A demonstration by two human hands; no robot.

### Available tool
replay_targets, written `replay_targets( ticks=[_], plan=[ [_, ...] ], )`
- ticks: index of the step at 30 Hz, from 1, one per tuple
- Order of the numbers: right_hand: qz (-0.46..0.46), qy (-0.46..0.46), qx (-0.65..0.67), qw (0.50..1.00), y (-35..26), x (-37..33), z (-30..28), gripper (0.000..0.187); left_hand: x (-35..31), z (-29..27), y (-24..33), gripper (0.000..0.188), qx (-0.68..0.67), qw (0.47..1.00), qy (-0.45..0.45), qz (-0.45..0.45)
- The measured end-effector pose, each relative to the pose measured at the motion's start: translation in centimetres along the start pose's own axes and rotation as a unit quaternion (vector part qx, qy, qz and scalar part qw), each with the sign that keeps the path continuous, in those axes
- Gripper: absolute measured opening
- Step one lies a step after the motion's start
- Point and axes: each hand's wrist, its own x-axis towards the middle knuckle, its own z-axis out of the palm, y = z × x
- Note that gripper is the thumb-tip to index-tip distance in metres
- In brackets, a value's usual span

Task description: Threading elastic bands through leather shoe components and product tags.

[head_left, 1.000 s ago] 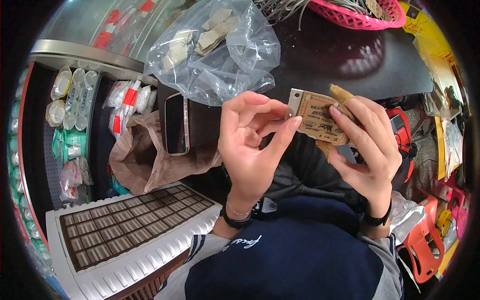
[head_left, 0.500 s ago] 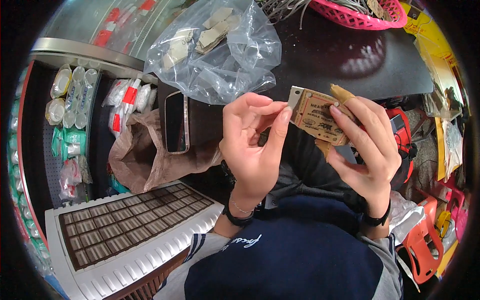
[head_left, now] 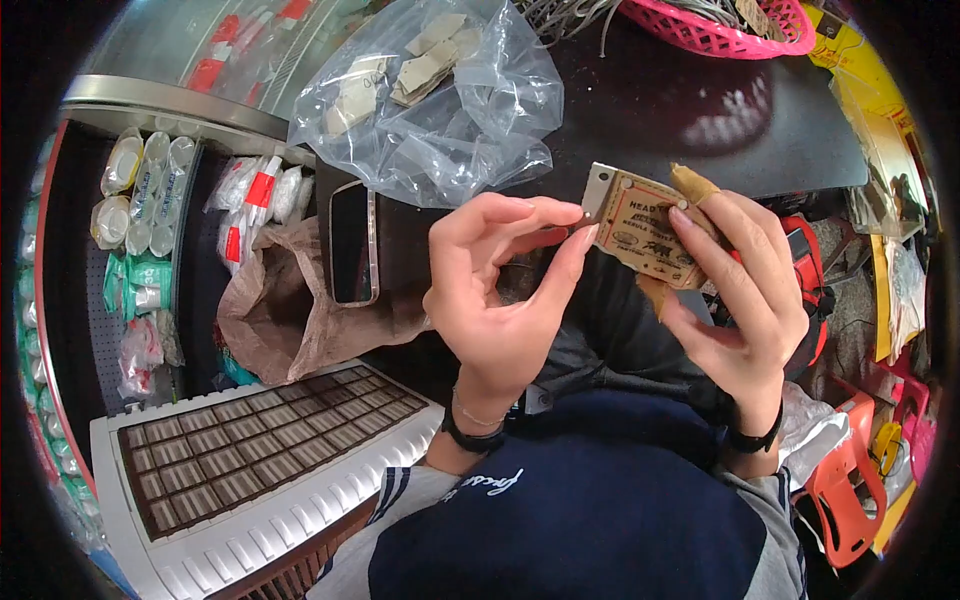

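My right hand [head_left: 750,270] is closed on a small stack of cardboard tags [head_left: 645,235]. The front tag is tan with dark print and a red border; a whitish edge with a hole shows at its upper left. Tan coverings sit over the tips of its forefinger [head_left: 692,182] and thumb [head_left: 652,295]. My left hand [head_left: 500,290] has its thumb and forefinger nearly pinched at the left edge of the tags. Whatever lies between those fingertips is too small to make out. Beyond the hands rests a clear plastic bag [head_left: 450,150] with several loose pale tags inside.
A pink basket [head_left: 720,40] of grey cords stands at the far right of the dark table [head_left: 620,125]. Left of my hands are a phone [head_left: 353,245], an open brown bag [head_left: 275,315] and a white slatted unit [head_left: 320,500]. An orange chair [head_left: 845,490] is at right.
The tags have shifted slightly right and tilted a little in my right hand. My left hand has turned slightly, its thumb and forefinger still beside the tags' edge.
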Motion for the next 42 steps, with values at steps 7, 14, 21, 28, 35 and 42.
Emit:
replay_targets(
  ticks=[7, 14, 21, 28, 35, 42],
  plan=[
    [-0.01, -0.005, -0.011, 1.0, -0.2, 0.0, 0.1, 0.05, 0.1, -0.2, -0.6, 0.041, 0.115, 0.992, 0.004, 0.042],
    [-0.02, -0.015, 0.006, 1.0, -0.1, -0.1, 0.3, 0.05, 0.5, -0.3, -1.0, 0.042, 0.158, 0.984, -0.064, 0.049],
    [-0.008, -0.018, 0.005, 1.0, -0.2, -0.2, 0.3, 0.054, 0.1, -0.1, -1.4, 0.042, 0.085, 0.992, -0.095, 0.012],
    [0.019, -0.001, -0.01, 1.0, -0.2, -0.1, 0.2, 0.054, 0.0, 0.0, -1.3, 0.039, 0.026, 0.996, -0.073, 0.038],
    [0.046, 0.013, 0.004, 0.999, 0.0, -0.1, -0.1, 0.053, -0.1, 0.2, -0.9, 0.043, -0.007, 0.999, -0.038, 0.01],
    [0.035, -0.036, 0.134, 0.99, 0.3, -0.5, -0.4, 0.052, 0.7, -2.1, -0.7, 0.065, -0.152, 0.969, -0.171, -0.09]
  ],
)
